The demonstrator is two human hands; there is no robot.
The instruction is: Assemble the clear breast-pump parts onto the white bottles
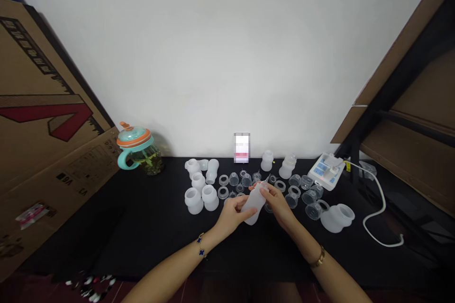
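Bottle, white, gripped by the left hand and right hand; clear cups and rings crowd just past both hands.

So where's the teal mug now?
In the head view, the teal mug stands at the table's back left, against the wall, between the cardboard box and the white bottles.

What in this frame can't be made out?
Head view:
- Neck of the bottle: covered by the right hand; the left hand grips its base.
- Small card: blurred out.
- Print on the white device: too small.
- Loose items at the bottom-left edge: blurred, cut off.
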